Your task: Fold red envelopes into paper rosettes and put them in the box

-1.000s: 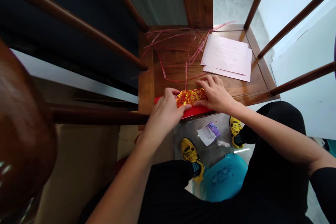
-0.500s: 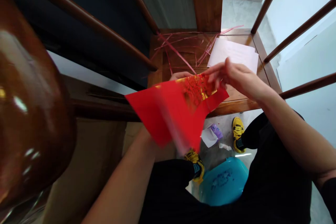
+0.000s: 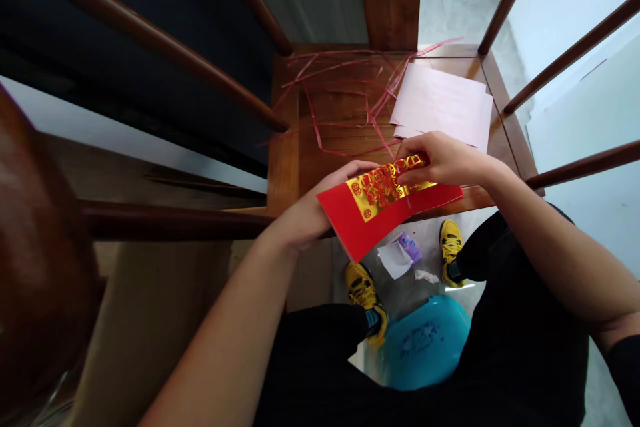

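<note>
Folded red paper with a shiny gold pattern point(image 3: 350, 227) is held between both hands, above the front edge of a wooden chair seat point(image 3: 345, 137). My left hand point(image 3: 320, 203) is closed around its left side from behind; most of its fingers are hidden by the paper. With bent fingers, my right hand point(image 3: 443, 157) grips the upper right part, over the gold print. Pale pinkish sheets point(image 3: 440, 103) lie on the seat just beyond my right hand. Thin pink plastic strings point(image 3: 313, 113) are strewn across the wood behind the paper.
Wooden spindles point(image 3: 565, 67) flank the seat on both sides. Below, on the floor, are a blue plastic basin or stool point(image 3: 425, 347), a purple packet point(image 3: 410, 247), a crumpled tissue point(image 3: 426, 276) and my yellow shoes point(image 3: 453, 243). A glossy brown rounded object point(image 3: 40, 267) stands at left.
The red paper, spread out and blurred by motion before, is now folded narrower and steadier. My right hand's raised fingers have come down to grip it.
</note>
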Available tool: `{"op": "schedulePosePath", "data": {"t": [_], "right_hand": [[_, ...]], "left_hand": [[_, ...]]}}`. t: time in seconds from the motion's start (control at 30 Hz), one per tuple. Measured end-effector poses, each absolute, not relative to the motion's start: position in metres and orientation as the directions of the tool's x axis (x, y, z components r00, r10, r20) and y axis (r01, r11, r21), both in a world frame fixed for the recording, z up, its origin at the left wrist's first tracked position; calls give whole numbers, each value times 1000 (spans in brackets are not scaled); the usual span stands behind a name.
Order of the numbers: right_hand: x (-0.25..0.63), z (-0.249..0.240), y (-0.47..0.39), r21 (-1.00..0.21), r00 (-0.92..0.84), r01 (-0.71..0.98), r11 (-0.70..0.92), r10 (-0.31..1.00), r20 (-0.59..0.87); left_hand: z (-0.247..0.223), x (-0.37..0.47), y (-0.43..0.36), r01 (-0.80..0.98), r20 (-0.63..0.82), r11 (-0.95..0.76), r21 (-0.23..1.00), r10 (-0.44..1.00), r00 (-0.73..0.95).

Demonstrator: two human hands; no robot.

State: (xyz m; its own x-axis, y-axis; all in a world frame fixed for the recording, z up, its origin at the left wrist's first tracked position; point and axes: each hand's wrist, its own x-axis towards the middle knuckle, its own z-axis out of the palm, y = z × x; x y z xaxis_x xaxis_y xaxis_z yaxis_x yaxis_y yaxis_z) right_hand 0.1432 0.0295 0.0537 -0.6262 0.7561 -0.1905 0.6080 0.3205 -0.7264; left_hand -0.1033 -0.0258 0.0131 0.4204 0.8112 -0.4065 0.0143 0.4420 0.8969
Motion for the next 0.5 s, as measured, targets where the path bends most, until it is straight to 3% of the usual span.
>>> {"op": "schedulePosePath", "data": {"t": [0.13,0.33,0.5], "right_hand": [[135,53,27,-688,-656,631,359,721,-225],[129,44,23,-688,-674,622,374,703,-227],[128,38,22,-650,-648,662,372,721,-247]], "left_hand": [[21,-100,-23,14,-476,515,857,780,406],[7,-86,-11,210,-158,97,973,942,297],[3,-85,-9,269,-167,78,960,931,326]]}}
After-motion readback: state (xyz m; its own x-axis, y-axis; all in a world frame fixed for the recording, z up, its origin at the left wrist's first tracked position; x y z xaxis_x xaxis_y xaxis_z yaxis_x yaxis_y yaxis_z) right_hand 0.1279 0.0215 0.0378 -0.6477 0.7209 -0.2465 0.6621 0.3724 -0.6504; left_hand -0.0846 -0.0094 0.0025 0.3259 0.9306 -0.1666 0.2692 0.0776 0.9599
